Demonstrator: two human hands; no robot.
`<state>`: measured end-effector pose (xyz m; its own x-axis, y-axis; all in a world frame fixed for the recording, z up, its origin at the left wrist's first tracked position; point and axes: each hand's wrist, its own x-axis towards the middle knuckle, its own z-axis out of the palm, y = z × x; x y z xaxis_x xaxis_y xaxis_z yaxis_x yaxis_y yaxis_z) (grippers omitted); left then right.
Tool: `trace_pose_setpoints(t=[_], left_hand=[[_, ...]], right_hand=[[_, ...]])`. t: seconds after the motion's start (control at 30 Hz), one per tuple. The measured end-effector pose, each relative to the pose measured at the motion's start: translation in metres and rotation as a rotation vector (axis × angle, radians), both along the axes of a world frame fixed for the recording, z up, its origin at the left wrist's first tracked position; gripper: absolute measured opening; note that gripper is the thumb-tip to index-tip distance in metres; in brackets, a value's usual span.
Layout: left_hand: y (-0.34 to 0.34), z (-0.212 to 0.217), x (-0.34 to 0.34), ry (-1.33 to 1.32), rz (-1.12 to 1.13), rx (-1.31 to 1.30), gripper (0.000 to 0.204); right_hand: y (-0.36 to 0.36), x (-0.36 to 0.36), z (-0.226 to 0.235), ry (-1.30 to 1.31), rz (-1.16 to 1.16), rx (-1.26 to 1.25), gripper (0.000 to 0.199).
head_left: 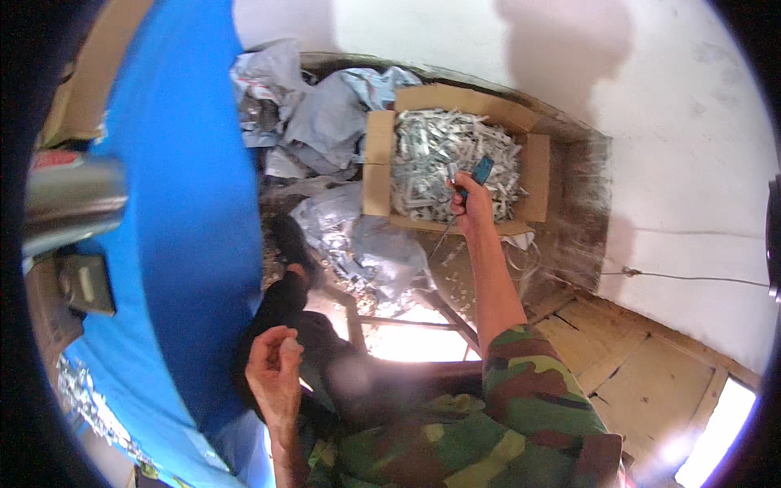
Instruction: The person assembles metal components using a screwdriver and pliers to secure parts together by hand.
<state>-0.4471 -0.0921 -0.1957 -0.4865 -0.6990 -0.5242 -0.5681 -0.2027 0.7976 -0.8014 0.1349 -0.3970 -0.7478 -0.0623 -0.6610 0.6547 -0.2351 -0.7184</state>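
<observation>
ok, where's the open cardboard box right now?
Head view, upper part, just right of centre: the open cardboard box sits right of the crumpled grey plastic, near the white wall, with the right hand over its near side.

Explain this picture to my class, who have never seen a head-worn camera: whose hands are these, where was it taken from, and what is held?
There is no robot here. A person wears a wide fisheye camera on the head, looking down, so edges bend and the picture's left is the person's left.

The right hand, below a camouflage sleeve, has its fingers closed around a teal-and-black tool. It is near an open cardboard box filled with pale strips. The left hand is curled; whether it holds anything is unclear.

Crumpled grey sheeting lies beside the box, and a blue cloth hangs at the left.
</observation>
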Motion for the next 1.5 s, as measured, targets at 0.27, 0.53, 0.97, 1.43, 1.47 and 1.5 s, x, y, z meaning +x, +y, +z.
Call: trace_pose_setpoints(t=[0.27,0.53,0.97,1.43,1.47,1.5], left_hand=[[0.009,0.083,0.029,0.130,0.142,-0.145,0.028],[0.038,0.137,0.090,0.413,0.248,-0.181,0.040],[0.095,0.146,0.259,0.744,0.585,0.104,0.024],[0.162,0.108,0.383,0.901,0.962,0.117,0.027],[0.162,0.108,0.385,0.899,0.962,0.120,0.028],[0.162,0.107,0.386,0.905,0.962,0.121,0.028]], right_hand=[[-0.123,0.123,0.152,0.102,0.710,-0.543,0.030],[-0.136,0.259,0.282,0.297,1.277,-0.661,0.024],[-0.106,0.409,0.312,0.221,1.285,-0.620,0.016],[-0.112,0.505,0.318,0.224,1.571,-0.511,0.016],[-0.111,0.511,0.318,0.234,1.610,-0.491,0.015],[-0.111,0.516,0.318,0.245,1.646,-0.470,0.015]])
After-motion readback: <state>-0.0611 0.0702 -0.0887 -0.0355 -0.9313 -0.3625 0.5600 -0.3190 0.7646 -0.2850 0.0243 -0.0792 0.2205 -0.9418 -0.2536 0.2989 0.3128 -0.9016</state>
